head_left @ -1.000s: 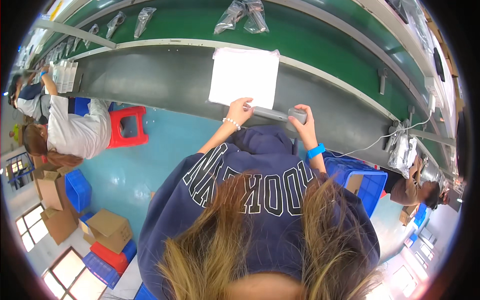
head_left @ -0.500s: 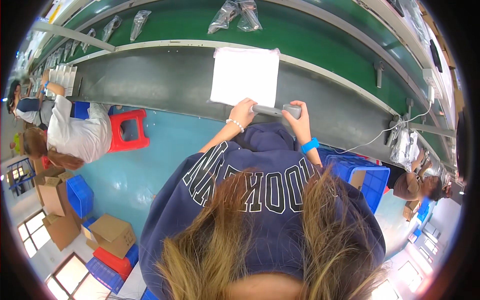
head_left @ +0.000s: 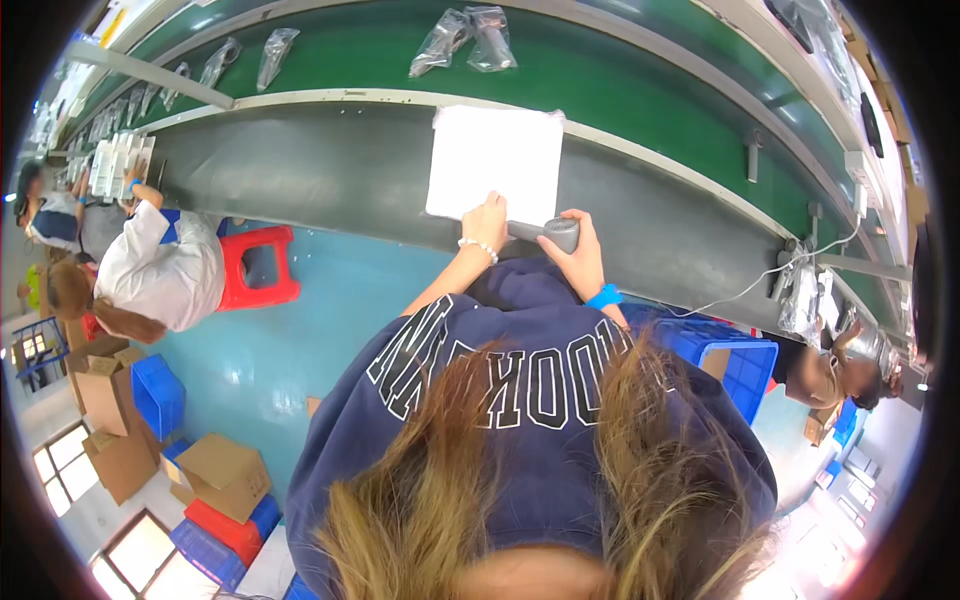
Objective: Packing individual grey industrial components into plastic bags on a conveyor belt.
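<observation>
A white flat sheet (head_left: 495, 160) lies on the grey work ledge (head_left: 330, 180) in front of me. My left hand (head_left: 486, 220) rests its fingers on the sheet's near edge. My right hand (head_left: 578, 255) is shut on a grey handheld tool (head_left: 548, 232) that lies sideways along the ledge's front edge, its tip reaching toward my left hand. A white bead bracelet is on my left wrist and a blue band on my right wrist. My dark blue sweatshirt and long hair fill the lower picture.
A green conveyor belt (head_left: 640, 90) behind the ledge carries clear plastic bags (head_left: 462, 38). A person in white (head_left: 160, 270) works at the left by a red stool (head_left: 262, 265). Blue crates (head_left: 735, 355), cardboard boxes (head_left: 222, 475) and another person at the right stand on the teal floor.
My right hand has brought the grey tool left and down, from upright at the sheet's right to lying along the ledge edge near my left hand, which stayed at the sheet's near edge.
</observation>
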The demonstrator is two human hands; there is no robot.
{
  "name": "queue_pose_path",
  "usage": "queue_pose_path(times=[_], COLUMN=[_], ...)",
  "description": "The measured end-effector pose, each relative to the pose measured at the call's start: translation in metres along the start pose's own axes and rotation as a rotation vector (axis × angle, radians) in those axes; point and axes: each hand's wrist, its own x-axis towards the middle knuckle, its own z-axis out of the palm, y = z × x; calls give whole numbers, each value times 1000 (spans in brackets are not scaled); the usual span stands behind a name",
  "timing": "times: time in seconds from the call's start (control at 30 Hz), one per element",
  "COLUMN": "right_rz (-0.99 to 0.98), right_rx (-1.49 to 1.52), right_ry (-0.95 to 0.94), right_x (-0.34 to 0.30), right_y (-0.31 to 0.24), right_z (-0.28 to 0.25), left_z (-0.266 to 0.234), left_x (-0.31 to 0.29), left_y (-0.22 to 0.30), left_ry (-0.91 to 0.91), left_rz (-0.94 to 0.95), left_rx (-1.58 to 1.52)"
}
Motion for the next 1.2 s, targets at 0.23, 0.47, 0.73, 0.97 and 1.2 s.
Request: queue_pose_path(times=[0.23,0.47,0.73,0.97,1.2], right_rz=[678,663,545,230,439], right_rx=[796,1010,681,194,378], right_ry=[1,-30,-136,-135,33], right_x=[-4,-13,-12,0,24], right_y=[16,17,22,53,57], right_z=[13,-1,-49,-44,-51], left_z=[-5,-23,-35,-43,-49], left_x=[-18,-15,-7,-3,15], left_y=[3,26,51,87,117], left_ry=[-21,-292,-527,-542,-186], left_rz=[312,358,188,311,378], left_rx=[-150,-849,-1367,-1219,-685])
